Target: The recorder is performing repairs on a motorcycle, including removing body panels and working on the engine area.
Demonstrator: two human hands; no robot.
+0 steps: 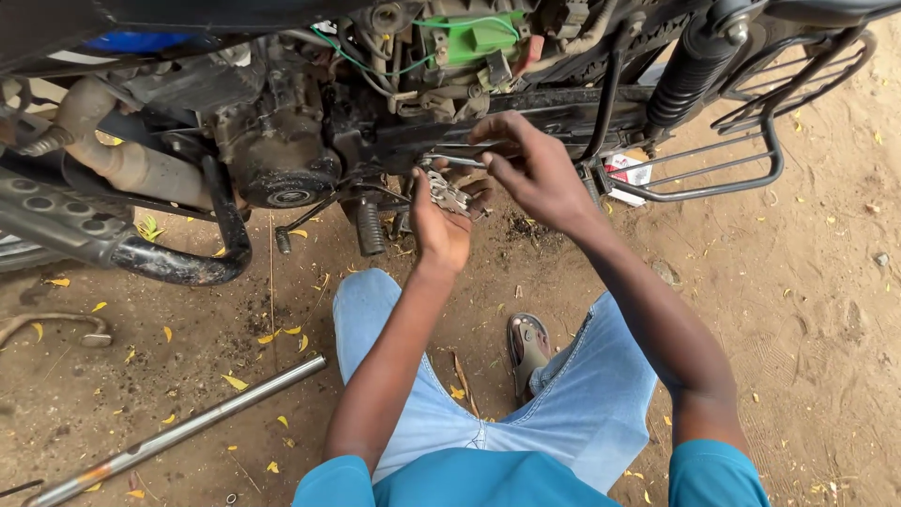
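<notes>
I crouch beside a motorcycle (282, 160) standing on sandy ground. My left hand (439, 223) is closed around a small silver metal bracket (449, 194) just below the black frame rail (544, 111). My right hand (530, 169) pinches a thin silver tool (460, 158), a wrench or rod, held level against the frame right above the bracket. Which end of the tool meets the bike is hidden by my fingers. A green box with wires (474, 38) sits above in the open side of the bike.
A long grey metal pipe (178, 432) lies on the ground at lower left. The exhaust pipe (122, 160) and black crash guard (206, 263) stand to the left, a rear shock (690, 70) and black carrier rack (732, 160) to the right. My sandalled foot (527, 345) rests between my knees.
</notes>
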